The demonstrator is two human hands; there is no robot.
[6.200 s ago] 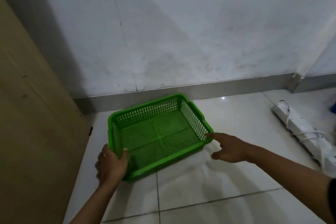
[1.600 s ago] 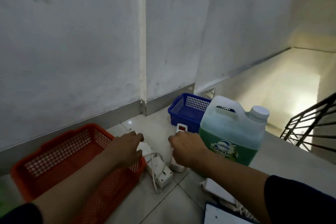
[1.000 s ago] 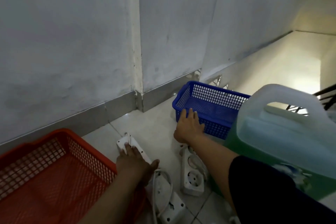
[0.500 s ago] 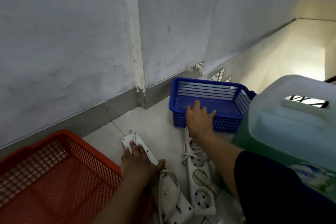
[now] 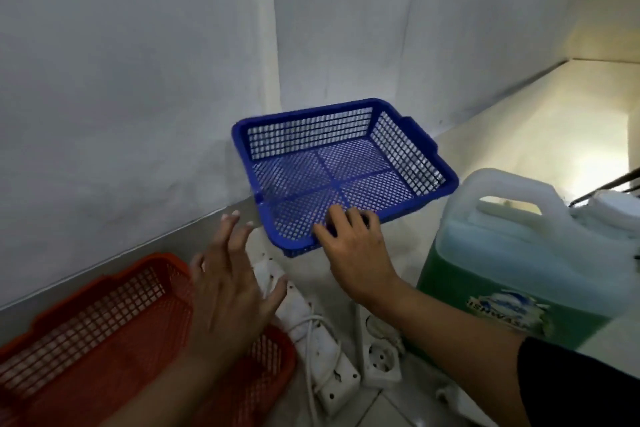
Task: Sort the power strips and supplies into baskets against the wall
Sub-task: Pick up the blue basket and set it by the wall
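Since half a second ago the blue basket [image 5: 341,170] has come up off the floor. It's now tilted in the air in front of the wall corner, where before it sat flat on the tiles. Right hand [image 5: 356,246] has the grip on its near rim, fingers curled over the edge and closed on it. Left hand [image 5: 230,284] has let go of the power strip and is up in the air, fingers spread, holding nothing, looks like it's heading for the basket's left side.

Basket is empty. Both power strips are on the floor: the corded power strip [image 5: 311,333] lies just beside the orange basket [image 5: 104,333], and the second power strip [image 5: 379,354] sits right next to it, under the right forearm. Nothing's sorted into a basket yet as far as I can see.

What could go wrong: one-handed hold on a single edge, so the basket could swing or slip before the left hand gets there. Also the loose cord loops are right below, easy to snag or drag a strip along when setting it down. And the dishwash jug [image 5: 533,253] is close to the right elbow, so a bump could knock it.

Jug label reads "ISHWASH" partially, probably dishwash. The brand logo is too blurry to read.
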